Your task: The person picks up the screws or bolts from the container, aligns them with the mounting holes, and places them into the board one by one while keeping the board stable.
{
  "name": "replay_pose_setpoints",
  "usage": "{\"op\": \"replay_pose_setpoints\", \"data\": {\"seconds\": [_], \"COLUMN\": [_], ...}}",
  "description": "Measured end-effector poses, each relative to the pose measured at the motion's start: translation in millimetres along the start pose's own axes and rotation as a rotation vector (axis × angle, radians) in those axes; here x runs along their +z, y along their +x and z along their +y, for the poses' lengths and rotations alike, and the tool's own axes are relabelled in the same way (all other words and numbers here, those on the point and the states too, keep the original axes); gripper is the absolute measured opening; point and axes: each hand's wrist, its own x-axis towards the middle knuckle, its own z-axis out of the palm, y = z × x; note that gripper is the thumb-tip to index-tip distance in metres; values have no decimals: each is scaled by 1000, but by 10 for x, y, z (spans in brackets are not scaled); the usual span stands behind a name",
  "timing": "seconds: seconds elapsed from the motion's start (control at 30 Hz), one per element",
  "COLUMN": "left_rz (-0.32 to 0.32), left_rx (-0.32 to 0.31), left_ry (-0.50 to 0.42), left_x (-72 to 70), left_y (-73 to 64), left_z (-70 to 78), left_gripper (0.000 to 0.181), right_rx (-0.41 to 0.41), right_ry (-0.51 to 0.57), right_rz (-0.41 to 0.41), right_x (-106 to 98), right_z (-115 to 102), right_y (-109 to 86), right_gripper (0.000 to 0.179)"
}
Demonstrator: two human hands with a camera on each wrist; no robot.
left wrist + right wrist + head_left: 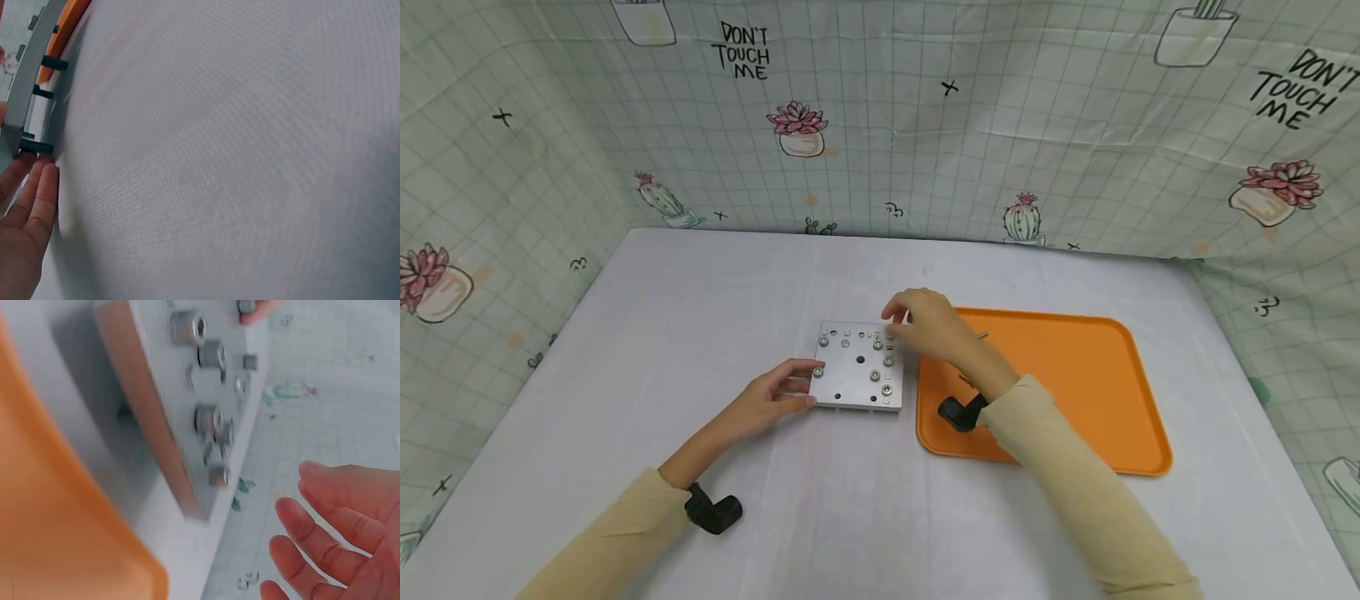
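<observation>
A silvery metal plate (842, 367) with several socket head screws and holes lies on the white cloth. In the left wrist view, threaded screw shanks (39, 146) stick out below it. At the plate's left edge, my left hand (777, 390) grips it, the index fingertip by a screw (817, 372) and the thumb at the near corner. Over the far right corner hovers my right hand (934, 322), fingers loosely bent. The right wrist view has its fingertips (294, 515) spread apart with nothing between them, away from the screw heads (209, 419).
An orange tray (1075, 392) sits just right of the plate, partly under the right forearm. A few small metal pieces (982, 335) lie in it near the left side. Printed grid curtain (880, 125) hangs behind the table. Black wrist cameras (715, 510) hang at both cuffs.
</observation>
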Motion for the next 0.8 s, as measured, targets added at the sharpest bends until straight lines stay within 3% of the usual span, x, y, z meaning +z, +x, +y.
{"op": "replay_pose_setpoints", "data": {"seconds": [0.33,0.8], "left_rz": [-6,-5], "left_rx": [-8,-3], "left_ry": [-5,7], "left_x": [-7,1], "left_y": [8,8], "left_z": [13,10], "left_gripper": [50,50], "right_rx": [43,135], "right_ry": [58,96], "right_rz": [6,3], "right_x": [-291,-417], "right_z": [330,758], "right_y": [-302,-529], "right_gripper": [23,26]}}
